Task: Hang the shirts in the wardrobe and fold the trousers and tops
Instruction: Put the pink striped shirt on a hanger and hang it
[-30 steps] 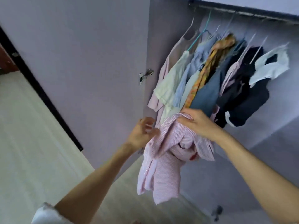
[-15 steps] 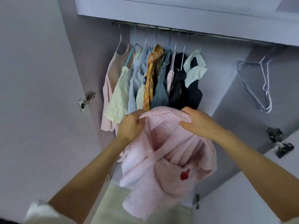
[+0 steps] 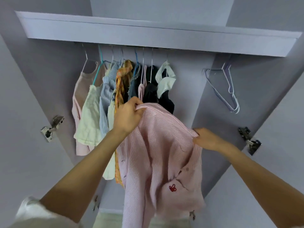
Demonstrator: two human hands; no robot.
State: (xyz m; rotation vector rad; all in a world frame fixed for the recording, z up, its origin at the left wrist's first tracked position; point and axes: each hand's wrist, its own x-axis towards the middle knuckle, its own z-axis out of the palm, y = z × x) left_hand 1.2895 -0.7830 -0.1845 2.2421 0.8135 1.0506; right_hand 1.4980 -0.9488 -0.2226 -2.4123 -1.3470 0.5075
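since a second ago, when the pink-and-white striped cotton shirt with a small red emblem (image 3: 162, 155) hung bunched in a clump below the hands, it has been opened out and lifted, and the view has swung from the wardrobe's left door to look squarely into the open lilac wardrobe (image 3: 105, 30). the left hand (image 3: 128, 118) now pinches the top edge of the shirt high up, near the hanging clothes, while the right hand (image 3: 208, 139) grips the same edge lower and off to the right, so the cloth spans between them and drapes down with the emblem near its lower right. both hands are closed on fabric; neither is spread. to my eye the shirt is being straightened by its shoulders or collar so a hanger can go in, which means the hanging step for this garment is under way but not done: no hanger is in the shirt that i can see.

inside the wardrobe, the rail sits tucked under the shelf edge and is mostly hidden. on it, crowded to the left, hangs a row of garments (image 3: 118, 83): a pale pink top, a cream one, light blue pieces, an orange patterned one, dark ones and one with a white collar. well apart to the right, a few empty thin wire hangers (image 3: 228, 89) hang together, the likely source for the next reach. metal door hinges (image 3: 52, 127) show on both sides.
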